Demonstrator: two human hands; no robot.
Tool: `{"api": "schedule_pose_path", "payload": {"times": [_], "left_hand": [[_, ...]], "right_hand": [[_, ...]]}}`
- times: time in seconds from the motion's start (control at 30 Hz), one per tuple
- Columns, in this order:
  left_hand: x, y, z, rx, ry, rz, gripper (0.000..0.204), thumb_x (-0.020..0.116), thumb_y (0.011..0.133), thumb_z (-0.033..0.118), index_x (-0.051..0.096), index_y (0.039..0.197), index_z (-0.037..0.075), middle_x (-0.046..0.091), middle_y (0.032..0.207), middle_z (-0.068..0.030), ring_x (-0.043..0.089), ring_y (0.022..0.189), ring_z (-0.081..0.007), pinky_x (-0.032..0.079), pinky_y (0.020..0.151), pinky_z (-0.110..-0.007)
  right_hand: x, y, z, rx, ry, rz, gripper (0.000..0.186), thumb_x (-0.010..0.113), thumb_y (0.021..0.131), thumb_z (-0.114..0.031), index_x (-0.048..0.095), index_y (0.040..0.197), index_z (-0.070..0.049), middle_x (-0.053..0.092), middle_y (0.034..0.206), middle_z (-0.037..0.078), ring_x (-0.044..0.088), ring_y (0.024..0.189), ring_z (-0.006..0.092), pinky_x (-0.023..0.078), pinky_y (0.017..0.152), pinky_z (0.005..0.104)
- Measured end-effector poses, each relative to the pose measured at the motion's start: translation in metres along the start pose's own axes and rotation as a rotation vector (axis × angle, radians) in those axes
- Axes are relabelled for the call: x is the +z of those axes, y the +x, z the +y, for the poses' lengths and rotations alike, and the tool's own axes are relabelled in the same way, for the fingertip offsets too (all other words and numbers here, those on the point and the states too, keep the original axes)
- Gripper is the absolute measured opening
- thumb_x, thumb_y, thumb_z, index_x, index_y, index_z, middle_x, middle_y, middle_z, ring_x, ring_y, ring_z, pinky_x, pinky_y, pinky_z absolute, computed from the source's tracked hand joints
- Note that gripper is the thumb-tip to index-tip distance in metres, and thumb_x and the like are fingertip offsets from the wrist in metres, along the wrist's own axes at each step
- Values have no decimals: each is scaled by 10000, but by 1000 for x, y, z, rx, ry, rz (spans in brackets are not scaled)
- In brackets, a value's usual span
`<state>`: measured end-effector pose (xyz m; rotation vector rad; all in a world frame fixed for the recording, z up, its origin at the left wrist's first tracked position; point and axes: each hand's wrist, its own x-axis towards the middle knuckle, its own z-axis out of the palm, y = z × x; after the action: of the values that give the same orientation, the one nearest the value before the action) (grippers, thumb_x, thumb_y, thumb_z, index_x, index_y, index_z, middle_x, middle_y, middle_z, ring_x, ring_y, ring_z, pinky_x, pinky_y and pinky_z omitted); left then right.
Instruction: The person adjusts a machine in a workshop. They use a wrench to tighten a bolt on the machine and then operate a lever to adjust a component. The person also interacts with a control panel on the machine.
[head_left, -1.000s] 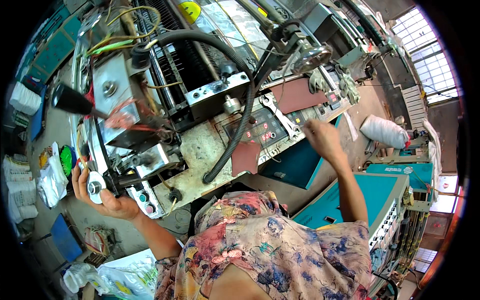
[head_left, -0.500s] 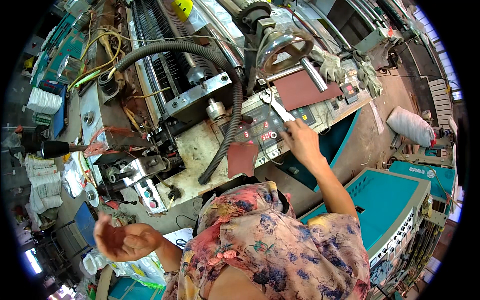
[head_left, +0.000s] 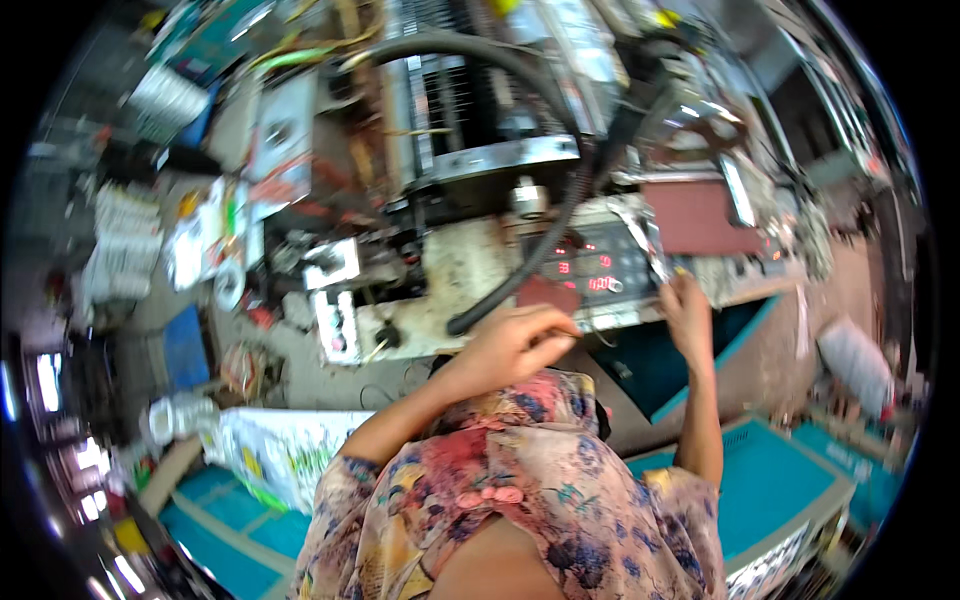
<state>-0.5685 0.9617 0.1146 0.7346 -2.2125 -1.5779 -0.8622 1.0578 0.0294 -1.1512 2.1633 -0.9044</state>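
My right hand [head_left: 686, 310] has its fingers closed on the lower end of a silver wrench [head_left: 650, 240], which lies over a dark control panel [head_left: 595, 272] with red lit displays. My left hand [head_left: 520, 345] is curled just in front of a small reddish sheet [head_left: 545, 298] at the bench edge; what its fingers hold, if anything, is hidden. A larger red-brown sheet [head_left: 700, 215] is right of the panel. A black corrugated hose [head_left: 485, 318] runs down over the stained machine bench [head_left: 465, 250]. The picture is blurred.
Machine rollers [head_left: 445, 100] and a handwheel [head_left: 695, 130] stand behind the panel. A small button box [head_left: 335, 330] is at the bench's left. A white sack [head_left: 855, 365] rests on the floor at right. Teal cabinets [head_left: 760, 480] are beside me; bagged goods [head_left: 270, 450] lie behind my left arm.
My left hand has left the metal disc at the left and swung rightward to the panel's front. My right hand has moved onto the wrench. The whole view has turned and blurred.
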Motion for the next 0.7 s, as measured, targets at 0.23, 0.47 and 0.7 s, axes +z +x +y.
{"api": "schedule_pose_path", "payload": {"times": [0.23,0.47,0.7], "left_hand": [[12,-16,-3,230,-77,100,497,545,984,254,440,1403,9,524,1309,-176,630,1056,-292,504,901,-357],[-48,-94,5,199,-182,558,254,563,942,82,680,1159,24,689,1135,-119,659,1034,-269,502,898,-351],[-117,-292,-58,-431,195,864,154,526,978,105,646,1001,11,597,696,-57,563,576,-115,468,555,-259]], "right_hand": [[31,-94,-94,-342,517,218,189,537,959,-50,433,1117,-33,588,829,72,540,692,88,418,600,191],[112,-87,-215,-973,202,-215,294,805,743,-70,636,978,-17,669,847,114,645,643,230,522,582,310],[143,-77,-234,-949,-100,-524,149,741,797,-67,675,920,-15,700,813,105,674,710,272,531,631,333]]}}
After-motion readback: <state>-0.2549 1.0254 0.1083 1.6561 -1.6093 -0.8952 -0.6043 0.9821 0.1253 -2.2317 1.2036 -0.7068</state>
